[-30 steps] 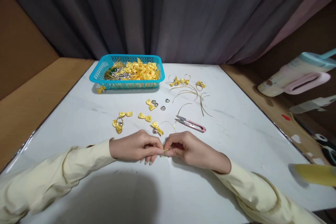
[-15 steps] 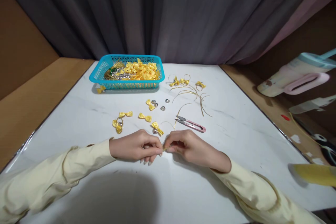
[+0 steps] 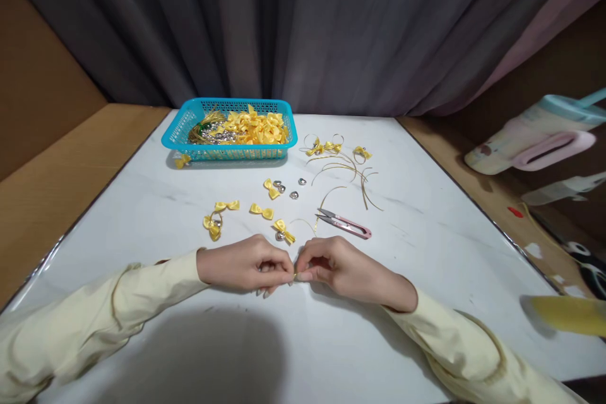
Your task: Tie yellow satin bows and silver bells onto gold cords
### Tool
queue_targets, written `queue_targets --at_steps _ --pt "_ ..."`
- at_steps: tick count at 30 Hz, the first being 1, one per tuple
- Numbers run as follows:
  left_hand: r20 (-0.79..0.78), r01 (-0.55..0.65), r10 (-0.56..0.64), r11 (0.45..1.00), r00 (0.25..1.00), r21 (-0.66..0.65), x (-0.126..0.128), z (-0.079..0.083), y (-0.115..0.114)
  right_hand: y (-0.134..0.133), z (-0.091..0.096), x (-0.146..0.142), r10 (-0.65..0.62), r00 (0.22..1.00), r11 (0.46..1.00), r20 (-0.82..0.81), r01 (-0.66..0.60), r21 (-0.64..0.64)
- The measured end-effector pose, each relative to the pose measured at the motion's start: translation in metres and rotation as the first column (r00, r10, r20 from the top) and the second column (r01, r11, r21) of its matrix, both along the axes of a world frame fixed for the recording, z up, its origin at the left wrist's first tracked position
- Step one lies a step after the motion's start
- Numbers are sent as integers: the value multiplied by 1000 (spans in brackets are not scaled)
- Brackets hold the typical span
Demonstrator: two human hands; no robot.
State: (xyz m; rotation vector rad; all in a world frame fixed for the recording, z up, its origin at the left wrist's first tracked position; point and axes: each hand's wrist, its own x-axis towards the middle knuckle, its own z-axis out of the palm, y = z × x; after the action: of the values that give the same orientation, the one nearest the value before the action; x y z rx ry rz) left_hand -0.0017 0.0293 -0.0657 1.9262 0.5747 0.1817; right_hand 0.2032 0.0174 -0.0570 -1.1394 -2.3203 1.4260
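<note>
My left hand [image 3: 246,265] and my right hand [image 3: 341,268] meet at the near middle of the white table [image 3: 426,252]. Both are closed in a pinch on a thin gold cord [image 3: 295,276] held between their fingertips. Just beyond them lies a yellow bow with a silver bell [image 3: 283,231]. More yellow bows [image 3: 261,210] and a bow on a gold ring [image 3: 213,226] lie to the left. Pink thread snips [image 3: 344,223] rest just beyond my right hand.
A turquoise basket [image 3: 230,150] of yellow bows and gold cord stands at the back. Cut gold cords [image 3: 348,170], finished bow loops [image 3: 324,147] and small silver bells [image 3: 293,194] lie mid-table. Wooden ledges flank the table; a pastel bottle [image 3: 534,139] lies at right.
The fingertips of both hands shifted slightly while working the gold cord; the right hand dipped a little. Nothing else on the table moved.
</note>
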Motion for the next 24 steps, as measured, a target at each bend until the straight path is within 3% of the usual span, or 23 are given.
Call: queue_targets --at_steps 6,9,12,13,15,17,19,22,24 --pt "10 -34 35 999 999 -37 0 0 -3 -5 -1 -4 -18 999 973 -39 26 228" --pt "-11 -118 117 985 993 -124 0 5 -3 -7 -1 -4 -26 991 935 -130 70 348" --pt "-15 -196 197 956 980 -219 -1 16 2 -7 2 -3 -55 975 917 -217 135 374" --pt "-10 -235 238 950 971 -206 -2 20 5 -7 4 -3 -72 972 918 -226 153 366" --pt "-2 -388 388 921 922 -42 -5 29 13 -6 9 -2 -106 972 920 -211 176 351" --pt "-30 -536 547 829 837 158 -9 35 20 -5 12 0 -118 976 923 -182 175 341" --pt "-169 -562 601 795 781 229 -12 36 25 -3 15 1 -126 979 926 -159 173 334" --pt "-383 -499 531 846 756 188 -10 30 28 2 19 4 -153 982 943 -107 178 281" --pt "-408 -445 482 876 776 187 -5 24 30 7 23 5 -173 981 956 -87 188 225"
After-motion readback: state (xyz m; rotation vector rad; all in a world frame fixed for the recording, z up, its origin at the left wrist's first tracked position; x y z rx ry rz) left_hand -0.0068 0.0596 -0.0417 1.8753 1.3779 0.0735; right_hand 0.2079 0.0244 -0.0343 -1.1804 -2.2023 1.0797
